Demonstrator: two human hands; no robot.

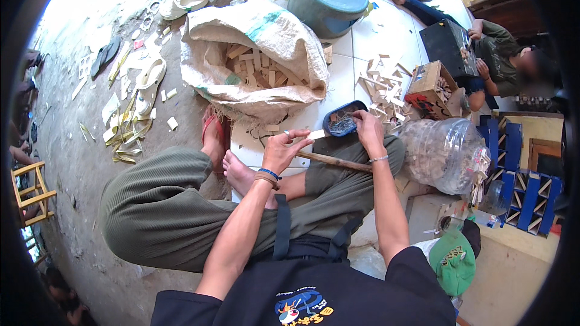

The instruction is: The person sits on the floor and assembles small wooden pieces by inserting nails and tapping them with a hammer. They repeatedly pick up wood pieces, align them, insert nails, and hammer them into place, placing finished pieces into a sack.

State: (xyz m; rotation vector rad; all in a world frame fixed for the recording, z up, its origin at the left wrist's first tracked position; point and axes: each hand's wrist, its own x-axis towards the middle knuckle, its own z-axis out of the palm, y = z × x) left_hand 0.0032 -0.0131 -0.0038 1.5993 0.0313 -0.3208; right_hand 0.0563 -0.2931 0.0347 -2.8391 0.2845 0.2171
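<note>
A small pale wooden block [316, 134] is pinched between the thumb and fingers of my left hand [284, 148]. My right hand [368, 130] reaches into the right side of a blue plastic tub [331, 131], its fingers bent together at the rim. Inside the tub lie thin, greyish metal pieces [342, 122] that look like nails. What the right fingertips hold, if anything, is too small to make out. A wooden stick [337, 161] lies across my lap just below both hands; its left end is hidden near my left hand.
A white woven sack [199, 30] of wood pieces stands ahead, beside a green-grey upturned bucket [308, 3]. Loose wood pieces [383, 84] lie on the tiles. At right are a clear plastic jar [438, 151], a cardboard box [430, 84] and another person [501, 54].
</note>
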